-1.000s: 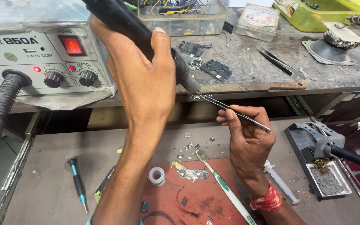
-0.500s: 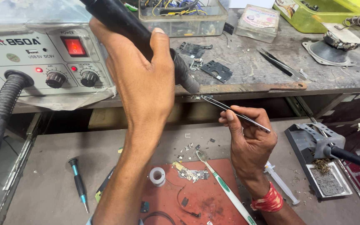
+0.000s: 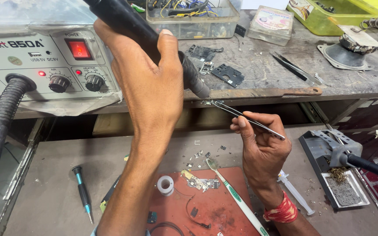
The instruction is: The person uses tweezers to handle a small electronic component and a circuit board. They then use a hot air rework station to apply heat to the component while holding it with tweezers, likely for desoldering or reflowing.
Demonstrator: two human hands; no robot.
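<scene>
At table edge: left hand (image 3: pixel 154 87) wrapped around black hot-air wand (image 3: pixel 132 30), top cut off; right hand (image 3: pixel 263 148) pinching tweezers (image 3: pixel 246 118), tips gripping a tiny part (image 3: pixel 207 103), too small to identify.

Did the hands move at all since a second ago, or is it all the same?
Hardly at all. The left hand still grips the black hot-air handle, nozzle aimed at the tiny part held in the tweezers. The right hand still pinches those tweezers at the same spot by the bench edge. Nothing was picked up or let go. The toothbrush and red mat lie as before.
</scene>
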